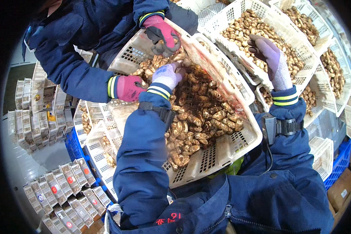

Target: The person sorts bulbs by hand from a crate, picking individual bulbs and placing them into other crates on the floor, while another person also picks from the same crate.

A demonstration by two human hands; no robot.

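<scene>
My left hand [166, 75], in a lavender glove, reaches into a large white plastic basket [201, 160] of brown-and-cream lumpy pieces [189, 128] that look like mushrooms. Its fingers are curled at the pile's far side, and what they hold is hidden. My right hand [273, 58], gloved alike, is raised by a white crate [218, 41] of smaller, paler pieces [249, 31]. Its fingers are bent and apart from the thumb, with nothing seen in them. Dark soil or debris covers the pieces in the middle of the basket.
Across the basket a co-worker's pink-gloved hands [130, 88] work at the same pile, close to my left hand. More filled white crates [335, 74] stand at the right. Stacks of small white baskets [66, 179] and a blue crate [75, 146] stand at the left.
</scene>
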